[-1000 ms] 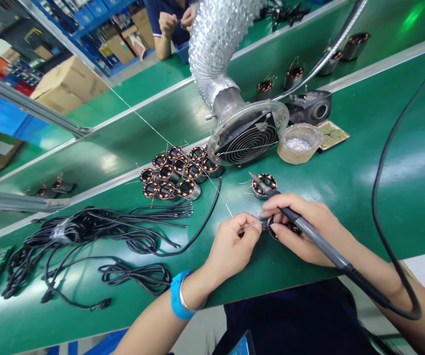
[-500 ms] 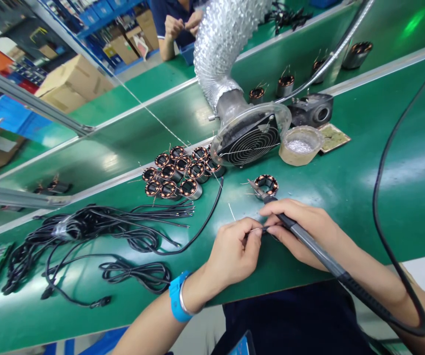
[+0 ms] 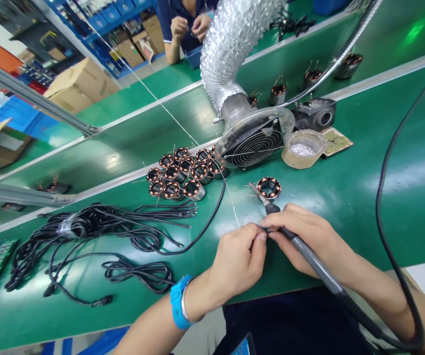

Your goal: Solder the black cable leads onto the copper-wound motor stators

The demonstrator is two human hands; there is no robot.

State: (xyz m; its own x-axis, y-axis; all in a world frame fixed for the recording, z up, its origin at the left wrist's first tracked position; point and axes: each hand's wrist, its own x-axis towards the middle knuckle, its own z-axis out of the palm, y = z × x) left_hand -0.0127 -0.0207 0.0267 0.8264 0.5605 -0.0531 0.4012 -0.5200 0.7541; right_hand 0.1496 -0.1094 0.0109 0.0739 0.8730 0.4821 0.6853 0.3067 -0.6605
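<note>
My right hand (image 3: 304,236) is wrapped round a soldering iron (image 3: 318,264), whose tip points up and left beside a copper-wound stator ring (image 3: 268,188). My left hand (image 3: 240,259) is closed in a pinch, with its fingertips almost meeting those of my right hand. A thin silvery solder wire (image 3: 230,195) comes down from the upper left into my left fingers. Between both sets of fingertips sits a small dark piece, mostly hidden, which I cannot make out. The stator stands on the green bench just beyond my hands, thin wire ends sticking out at its left.
Several stators (image 3: 194,189) stand grouped at the back left, beside a round fume-extraction fan (image 3: 253,148) on a silver duct (image 3: 220,54). Black cables (image 3: 97,222) lie at left. A tub (image 3: 303,150) and iron holder (image 3: 316,113) stand behind. A co-worker's hands (image 3: 190,28) are across the bench.
The view has shifted slightly. My fingertips have drawn closer over the small dark piece, which shows less now. The solder wire now shows as a line reaching my left hand.
</note>
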